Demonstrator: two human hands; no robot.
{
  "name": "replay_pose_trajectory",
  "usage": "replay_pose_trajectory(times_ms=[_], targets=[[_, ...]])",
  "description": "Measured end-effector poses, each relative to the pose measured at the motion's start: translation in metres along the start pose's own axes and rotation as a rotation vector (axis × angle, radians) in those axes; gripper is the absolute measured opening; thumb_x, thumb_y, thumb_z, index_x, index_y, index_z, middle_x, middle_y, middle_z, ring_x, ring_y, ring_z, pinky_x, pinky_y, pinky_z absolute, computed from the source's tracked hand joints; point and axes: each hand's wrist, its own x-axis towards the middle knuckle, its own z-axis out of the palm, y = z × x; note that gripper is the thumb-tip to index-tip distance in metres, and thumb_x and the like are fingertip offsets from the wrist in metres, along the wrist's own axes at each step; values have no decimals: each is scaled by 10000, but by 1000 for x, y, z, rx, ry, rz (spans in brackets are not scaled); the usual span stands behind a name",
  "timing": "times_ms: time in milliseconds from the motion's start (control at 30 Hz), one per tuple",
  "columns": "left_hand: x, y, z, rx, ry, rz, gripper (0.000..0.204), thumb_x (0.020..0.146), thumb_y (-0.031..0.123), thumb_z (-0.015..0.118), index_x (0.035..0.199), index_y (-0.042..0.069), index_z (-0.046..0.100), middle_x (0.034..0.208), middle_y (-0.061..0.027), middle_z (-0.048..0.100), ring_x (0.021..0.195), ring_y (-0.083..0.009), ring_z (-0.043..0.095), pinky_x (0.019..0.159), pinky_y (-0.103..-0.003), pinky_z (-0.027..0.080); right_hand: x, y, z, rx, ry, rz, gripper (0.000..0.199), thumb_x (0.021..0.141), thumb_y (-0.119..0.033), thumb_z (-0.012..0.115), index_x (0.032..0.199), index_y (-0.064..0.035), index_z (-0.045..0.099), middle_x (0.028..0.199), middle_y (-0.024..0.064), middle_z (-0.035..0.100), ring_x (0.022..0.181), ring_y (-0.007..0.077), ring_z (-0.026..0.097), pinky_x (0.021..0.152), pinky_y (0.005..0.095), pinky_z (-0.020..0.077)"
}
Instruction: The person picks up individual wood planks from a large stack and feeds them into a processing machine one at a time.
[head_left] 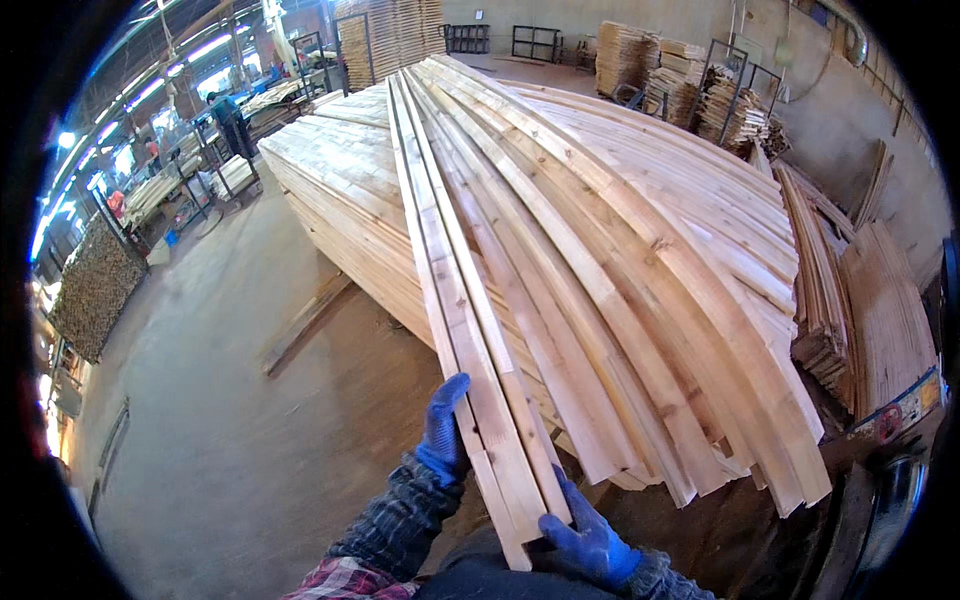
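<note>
Planks [470,330], small bundle, lifted at near end off big lumber stack [640,250]; left hand [443,430] grips left edge, right hand [585,540] clasps end; far ends resting on stack.

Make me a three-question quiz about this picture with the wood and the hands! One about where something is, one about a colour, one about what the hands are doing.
1. Where do the long boards in the hands rest at their far end?
A. on the big wood stack
B. on the floor
C. on a cart

2. What colour are the gloves?
A. red
B. blue
C. yellow

3. What is the left hand doing?
A. hanging free
B. pointing at the wall
C. gripping the boards' left edge

Answers:
1 A, the boards lie up along the top of the stack.
2 B, both gloves are blue.
3 C, its fingers curl on the edge, while the right hand holds the near end.
</note>
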Motion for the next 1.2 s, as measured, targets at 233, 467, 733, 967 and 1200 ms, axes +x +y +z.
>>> replay_pose_trajectory(times_ms=[233, 467, 733, 967, 1200], targets=[[7, -2, -23, 190, 113, 109, 488, 928, 345, 686, 1268, 40, 515, 1105, -92, 641, 979, -209, 672, 818, -380, 592, 0, -14, 11, -52, 98, -130, 787, 927, -207, 688, 1547, -8, 247, 1450, 220, 477, 1232, 242, 553, 968, 376, 519], [-23, 25, 21, 257, 30, 93, 495, 922, 336, 696, 1282, 63, 492, 1113, -81, 617, 957, -204, 669, 804, -379, 590, -6, -8, 9, -751, 262, -426, 812, 836, -215, 707, 1535, -62, 323, 1043, 277, 672, 882, 390, 699, 754, 456, 557], [-9, 5, 3, 276, 98, -45, 583, 925, 515, 652, 1301, 75, 578, 1088, -89, 665, 921, -215, 682, 867, -374, 589, -6, 4, 6, -343, 39, -434, 623, 901, -207, 659, 1447, 3, 446, 981, 237, 708, 880, 305, 718, 763, 410, 557], [10, -7, -14, 454, 35, 19, 474, 937, 366, 669, 1308, 81, 595, 1116, -92, 691, 961, -201, 696, 850, -366, 605, -9, 23, -35, -340, 446, -494, 433, 958, -182, 584, 1332, 34, 551, 957, 179, 687, 830, 185, 664, 738, 346, 542], [13, -21, 32, 626, 17, 4, 474, 899, 283, 695, 1314, 80, 590, 1140, -123, 700, 989, -223, 705, 915, -407, 588, -4, 37, -58, 320, 157, -283, 435, 978, -223, 622, 1325, 31, 559, 1151, 92, 630, 966, 155, 614, 846, 306, 524]])
